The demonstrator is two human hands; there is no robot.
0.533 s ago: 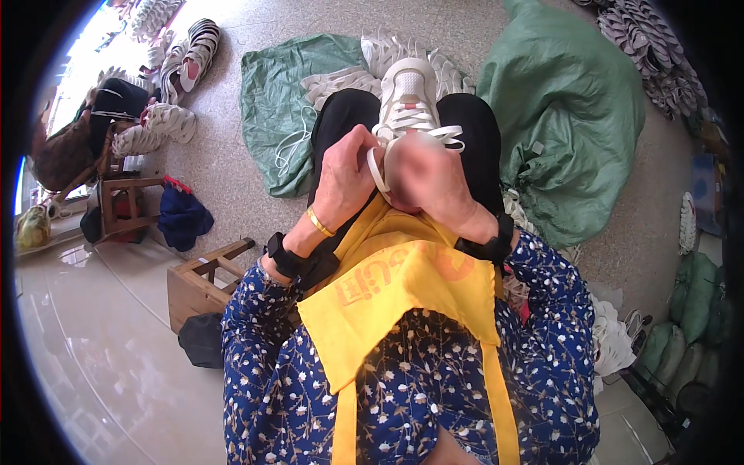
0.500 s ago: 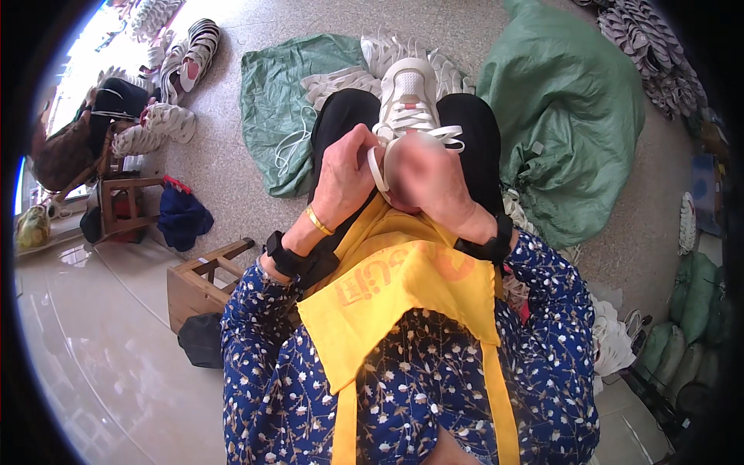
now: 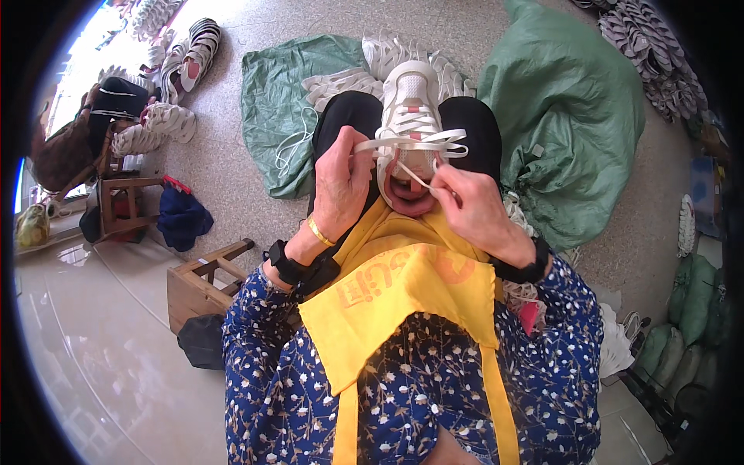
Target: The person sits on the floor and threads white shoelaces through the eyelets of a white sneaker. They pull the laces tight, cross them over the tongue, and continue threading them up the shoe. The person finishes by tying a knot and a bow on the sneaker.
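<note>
A white sneaker (image 3: pixel 411 91) with a pink lining rests between my knees, toe pointing away from me and its opening toward my yellow apron (image 3: pixel 403 302). Its white shoelace (image 3: pixel 415 142) is threaded through the lower eyelets and lies in loops over the tongue. At the left of the shoe, my left hand (image 3: pixel 341 186) pinches one part of the lace and draws it out level. My right hand (image 3: pixel 477 209), beside the opening, pinches another stretch of lace, pulled taut toward the lower right.
Beyond my knees, a green woven sheet (image 3: pixel 271 108) lies under several white shoe uppers (image 3: pixel 341 85). A large green sack (image 3: pixel 558 116) stands to the right. Wooden stools (image 3: pixel 209 283) are on my left, and piled shoe parts (image 3: pixel 651 54) fill the far right.
My right hand has moved off the shoe's tongue to the right and toward me, drawing lace out. My left hand has shifted slightly left, its lace now stretched level. The shoe opening is uncovered.
</note>
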